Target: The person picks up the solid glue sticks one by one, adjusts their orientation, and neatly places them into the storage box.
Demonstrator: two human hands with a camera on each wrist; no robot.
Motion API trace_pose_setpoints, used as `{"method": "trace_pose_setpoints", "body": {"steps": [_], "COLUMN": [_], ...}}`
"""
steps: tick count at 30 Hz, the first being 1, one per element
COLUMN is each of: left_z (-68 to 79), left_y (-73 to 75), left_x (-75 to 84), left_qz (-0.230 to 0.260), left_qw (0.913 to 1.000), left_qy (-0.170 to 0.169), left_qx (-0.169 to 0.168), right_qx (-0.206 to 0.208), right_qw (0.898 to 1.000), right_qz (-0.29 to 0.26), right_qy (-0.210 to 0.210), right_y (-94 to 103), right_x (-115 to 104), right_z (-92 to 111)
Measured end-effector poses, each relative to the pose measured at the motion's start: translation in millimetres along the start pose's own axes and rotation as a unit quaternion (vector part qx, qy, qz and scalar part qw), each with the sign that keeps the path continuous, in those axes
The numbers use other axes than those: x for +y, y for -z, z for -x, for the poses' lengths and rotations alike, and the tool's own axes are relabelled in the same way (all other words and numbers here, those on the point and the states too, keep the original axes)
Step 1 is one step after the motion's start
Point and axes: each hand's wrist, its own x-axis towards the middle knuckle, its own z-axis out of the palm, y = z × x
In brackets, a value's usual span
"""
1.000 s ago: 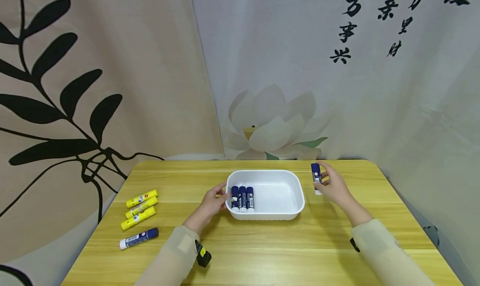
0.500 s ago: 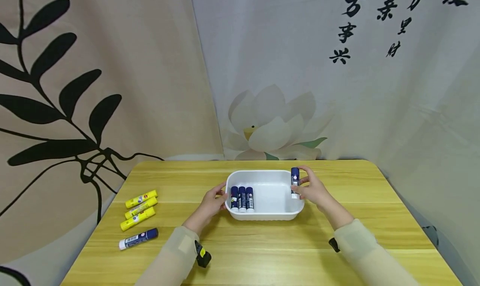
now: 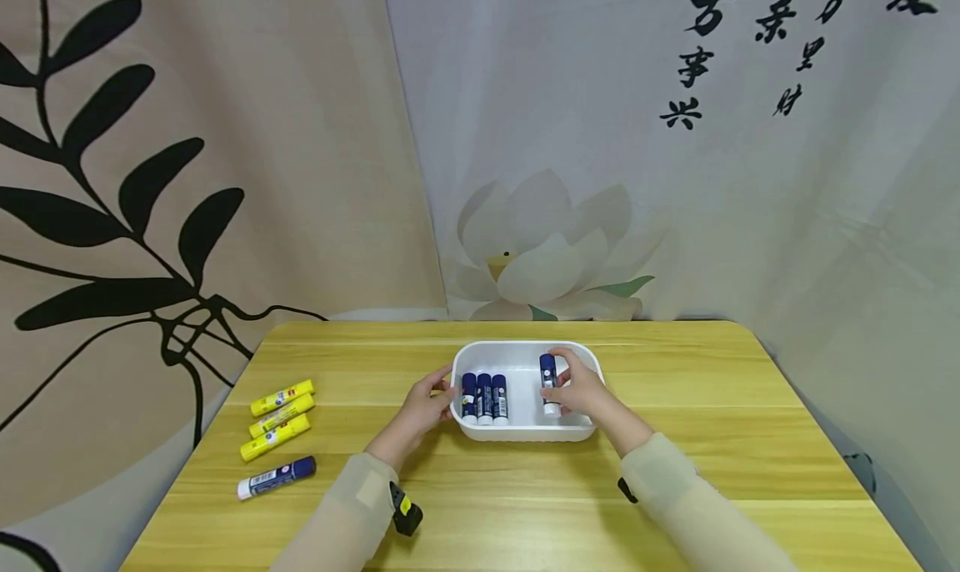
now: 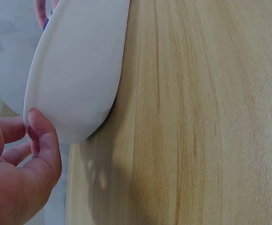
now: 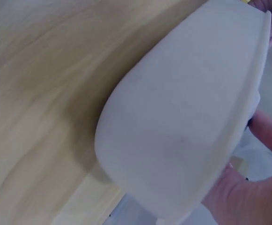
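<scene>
My right hand (image 3: 583, 386) pinches a navy glue stick (image 3: 549, 375) with a white end, over the right half of a white plastic basin (image 3: 525, 432). The stick's navy end points to the back. At the basin's left side, my left hand (image 3: 424, 405) grips the rim between thumb and fingers, as the left wrist view shows on the basin wall (image 4: 79, 65). Three navy glue sticks (image 3: 484, 398) lie side by side in the basin's left part. In the right wrist view, the basin wall (image 5: 173, 112) hides most of what the right hand (image 5: 253, 187) holds.
On the left of the wooden table (image 3: 480, 505) lie three yellow glue sticks (image 3: 277, 420). A larger navy glue stick (image 3: 276, 478) with a white end lies in front of them. A printed cloth (image 3: 540, 138) hangs behind the table.
My right hand has carried the navy glue stick leftward, from right of the basin, across its rim to over its inside. The left hand stays at the basin's left rim.
</scene>
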Motion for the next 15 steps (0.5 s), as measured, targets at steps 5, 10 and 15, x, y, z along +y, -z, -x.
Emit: {"method": "trace_pose_setpoints", "body": {"steps": [5, 10, 15], "left_z": [0.7, 1.2, 1.7], "left_y": [-0.4, -0.1, -0.1], "left_x": [0.6, 1.1, 2.5], "left_qz": [-0.001, -0.006, -0.01], "left_qw": [1.0, 1.0, 0.9999], "left_qy": [0.0, 0.003, 0.006], "left_qx": [-0.001, 0.001, 0.0], "right_qx": [-0.01, -0.027, -0.044], "right_qw": [1.0, 0.999, 0.998], "right_qz": [0.012, 0.021, 0.042], "right_qy": [-0.008, -0.012, -0.015], "right_y": [-12.0, -24.0, -35.8], "right_x": [-3.4, -5.7, -8.2], "right_z": [-2.3, -6.6, -12.4]}}
